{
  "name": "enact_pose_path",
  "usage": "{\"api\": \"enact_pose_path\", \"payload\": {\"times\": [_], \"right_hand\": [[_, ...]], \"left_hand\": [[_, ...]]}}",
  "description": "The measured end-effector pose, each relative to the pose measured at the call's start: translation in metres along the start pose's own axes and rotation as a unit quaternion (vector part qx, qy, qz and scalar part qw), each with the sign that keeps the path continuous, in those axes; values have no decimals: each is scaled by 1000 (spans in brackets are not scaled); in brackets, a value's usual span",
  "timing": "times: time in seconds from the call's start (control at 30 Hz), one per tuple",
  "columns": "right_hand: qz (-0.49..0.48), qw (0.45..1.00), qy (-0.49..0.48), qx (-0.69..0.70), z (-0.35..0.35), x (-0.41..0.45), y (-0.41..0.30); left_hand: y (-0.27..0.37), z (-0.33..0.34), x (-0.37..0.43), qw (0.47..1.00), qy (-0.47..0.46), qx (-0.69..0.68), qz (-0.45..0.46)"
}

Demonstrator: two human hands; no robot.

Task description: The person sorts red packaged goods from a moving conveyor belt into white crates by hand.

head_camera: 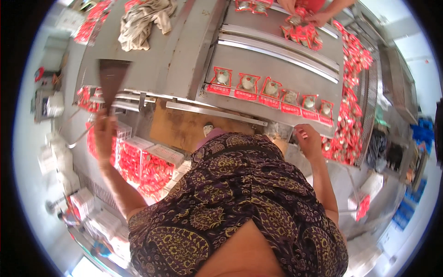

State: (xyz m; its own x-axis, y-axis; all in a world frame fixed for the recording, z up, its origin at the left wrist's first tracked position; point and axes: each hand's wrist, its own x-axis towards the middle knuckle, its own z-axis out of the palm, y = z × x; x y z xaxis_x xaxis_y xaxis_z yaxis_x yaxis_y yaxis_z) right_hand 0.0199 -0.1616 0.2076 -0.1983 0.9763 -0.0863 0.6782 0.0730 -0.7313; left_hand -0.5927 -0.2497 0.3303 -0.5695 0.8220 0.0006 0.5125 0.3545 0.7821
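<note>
My left hand (105, 128) is closed around the narrow end of a dark, flat, fan-shaped tool (114, 78), blurred, perhaps a hand fan or scraper. It is raised over the left edge of the steel table. My right hand (307, 140) is below the front edge of the steel machine, fingers curled; whether anything is in them I cannot tell. Beyond it, several red-edged clear packets (248, 82) with pale round contents lie in a row along the machine's front plate, their red ends towards me.
A crumpled cloth (148, 24) lies on the steel table (180, 48). Across the machine a co-worker's hands (316, 19) handle red packets (304, 36). Packets fill a mesh-sided tray (349, 121) at right and crates (138, 166) at lower left. Metal rails (277, 52) cross the machine.
</note>
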Motion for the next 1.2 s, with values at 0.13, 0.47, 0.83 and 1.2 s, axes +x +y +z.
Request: {"api": "enact_pose_path", "payload": {"times": [0.13,0.47,0.83,1.2], "right_hand": [[4,974,-139,178,7,19,1],[25,803,-438,404,83,38,-28],[97,839,-397,360,62,56,-33],[165,812,-471,303,75,109,-72]], "left_hand": [[61,142,-126,957,-153,-190,-154],[107,344,-207,727,-171,-585,-316],[66,316,-223,759,-199,-528,-324],[-39,225,-323,718,-83,-578,-379]]}}
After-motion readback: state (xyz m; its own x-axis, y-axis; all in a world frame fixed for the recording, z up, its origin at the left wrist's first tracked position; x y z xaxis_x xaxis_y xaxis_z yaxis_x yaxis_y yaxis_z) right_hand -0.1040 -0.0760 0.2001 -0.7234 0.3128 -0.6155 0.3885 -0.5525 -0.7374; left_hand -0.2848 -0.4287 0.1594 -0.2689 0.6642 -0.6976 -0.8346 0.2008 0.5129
